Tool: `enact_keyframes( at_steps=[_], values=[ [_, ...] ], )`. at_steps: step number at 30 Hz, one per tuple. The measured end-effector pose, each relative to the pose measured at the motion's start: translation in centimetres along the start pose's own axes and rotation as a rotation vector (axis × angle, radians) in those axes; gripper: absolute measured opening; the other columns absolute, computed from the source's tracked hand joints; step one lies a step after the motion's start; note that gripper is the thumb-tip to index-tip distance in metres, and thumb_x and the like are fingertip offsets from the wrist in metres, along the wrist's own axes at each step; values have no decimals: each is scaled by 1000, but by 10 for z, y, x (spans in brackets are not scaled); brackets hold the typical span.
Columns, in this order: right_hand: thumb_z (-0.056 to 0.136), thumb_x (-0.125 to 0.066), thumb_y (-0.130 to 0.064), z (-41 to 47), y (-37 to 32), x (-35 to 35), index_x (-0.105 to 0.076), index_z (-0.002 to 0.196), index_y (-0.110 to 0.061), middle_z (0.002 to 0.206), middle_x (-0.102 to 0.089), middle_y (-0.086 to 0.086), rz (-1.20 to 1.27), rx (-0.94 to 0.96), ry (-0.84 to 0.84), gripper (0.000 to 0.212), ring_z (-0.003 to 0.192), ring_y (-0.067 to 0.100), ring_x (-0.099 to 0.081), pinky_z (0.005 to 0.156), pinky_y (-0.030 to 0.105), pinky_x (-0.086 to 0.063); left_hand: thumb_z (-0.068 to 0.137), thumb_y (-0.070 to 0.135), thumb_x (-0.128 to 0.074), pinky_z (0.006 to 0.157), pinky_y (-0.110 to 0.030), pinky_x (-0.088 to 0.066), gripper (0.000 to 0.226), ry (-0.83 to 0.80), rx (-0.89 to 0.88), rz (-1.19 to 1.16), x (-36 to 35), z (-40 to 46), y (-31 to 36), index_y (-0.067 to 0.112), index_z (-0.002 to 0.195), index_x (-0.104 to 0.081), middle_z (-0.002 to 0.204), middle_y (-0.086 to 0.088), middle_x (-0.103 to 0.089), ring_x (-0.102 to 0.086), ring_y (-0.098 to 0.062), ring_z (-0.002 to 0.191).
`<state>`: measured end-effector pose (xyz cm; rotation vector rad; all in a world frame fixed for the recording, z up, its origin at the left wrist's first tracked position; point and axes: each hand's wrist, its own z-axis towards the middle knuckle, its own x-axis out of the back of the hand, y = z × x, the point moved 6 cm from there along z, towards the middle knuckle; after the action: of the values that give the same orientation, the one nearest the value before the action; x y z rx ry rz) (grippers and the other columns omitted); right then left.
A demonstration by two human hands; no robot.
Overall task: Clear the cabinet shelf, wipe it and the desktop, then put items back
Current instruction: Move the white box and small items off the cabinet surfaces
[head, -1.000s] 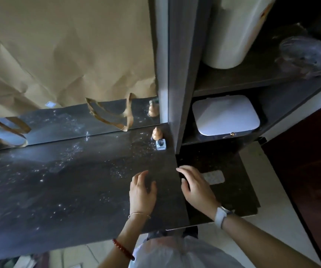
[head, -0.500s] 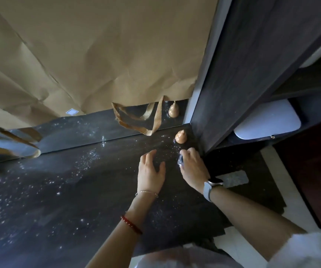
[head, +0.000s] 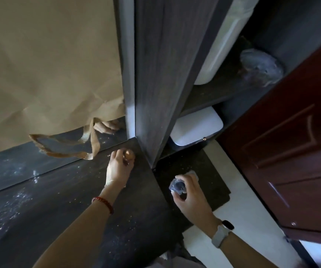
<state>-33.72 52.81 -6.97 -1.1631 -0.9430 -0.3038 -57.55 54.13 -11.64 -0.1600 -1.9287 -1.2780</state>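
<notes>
Here, left hand (head: 120,167) clamps a small orange teardrop ornament (head: 129,154) on the dusty dark counter (head: 40,206); right hand (head: 187,192) clutches a clear cube (head: 178,186), which could slip

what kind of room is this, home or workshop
Most likely a home room: a dusty dark desktop beside a dark cabinet with shelves holding white boxes, and a red-brown panelled door on the right.
</notes>
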Motion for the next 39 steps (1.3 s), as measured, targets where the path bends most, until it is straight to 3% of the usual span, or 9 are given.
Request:
enact_keyframes(
  at_steps=[5,9,12,17,22,29,33,36,39],
  values=[
    [80,-66,-28,29,7,55,-52,111,-10,106,-50,2,116,-79,252,39,85,4,-55,76,4,-45,68,21,-68,63,-34,-52,34,-6,-199,-75,-9,-64,26,14,100,-57,94,-2,-50,-60,-23,74],
    [80,-66,-20,77,10,90,-52,111,0,107,-52,17,24,10,359,40,90,20,-57,76,27,-53,68,34,-55,61,-27,-52,32,-62,-434,-98,-20,-92,77,25,98,-50,94,-2,-54,-56,-12,73],
    [79,-68,-14,114,24,101,-54,113,1,109,-52,22,-131,11,303,40,100,34,-54,80,43,-52,71,34,-56,61,-25,-51,35,-43,-516,-88,-24,-97,121,21,103,-51,98,-3,-56,-56,-12,75],
    [81,-47,-36,153,42,110,-53,114,1,110,-51,26,-247,-52,203,50,103,40,-45,85,41,-39,73,38,-50,65,-29,-52,42,39,-526,-101,-29,-83,181,16,108,-52,105,-6,-52,-58,-20,84],
    [82,-65,-17,155,51,117,-44,129,0,117,-49,27,-122,-46,257,54,110,41,-45,89,45,-41,75,27,-56,61,-35,-51,30,264,-472,61,-37,-50,215,5,96,-58,88,-16,-61,-61,-34,76],
    [87,-44,-19,79,79,116,-46,124,-7,114,-50,14,119,31,396,39,103,20,-53,85,27,-46,69,30,-61,59,-47,-51,30,340,-267,266,-61,-16,210,5,85,-61,73,-20,-63,-62,-39,73],
    [82,-61,-4,32,120,69,-47,126,-6,122,-50,17,37,-80,183,46,107,27,-56,85,31,-50,73,50,-54,90,-52,-39,70,307,-199,177,-68,-28,201,6,127,-47,118,-23,-54,-48,-40,112],
    [84,-59,-9,4,146,21,-45,130,-6,132,-46,17,-83,-126,-200,49,119,32,-47,96,37,-43,80,44,-49,102,-46,-28,68,367,-333,193,-72,-68,188,9,135,-31,135,-20,-40,-32,-31,125],
    [86,-53,-14,-8,169,-9,-38,136,-9,136,-41,15,-245,-127,-488,53,120,35,-43,95,43,-41,81,36,-48,107,-43,-23,63,274,-395,296,-95,-124,155,11,136,-29,140,-20,-34,-28,-31,130]
  ],
)
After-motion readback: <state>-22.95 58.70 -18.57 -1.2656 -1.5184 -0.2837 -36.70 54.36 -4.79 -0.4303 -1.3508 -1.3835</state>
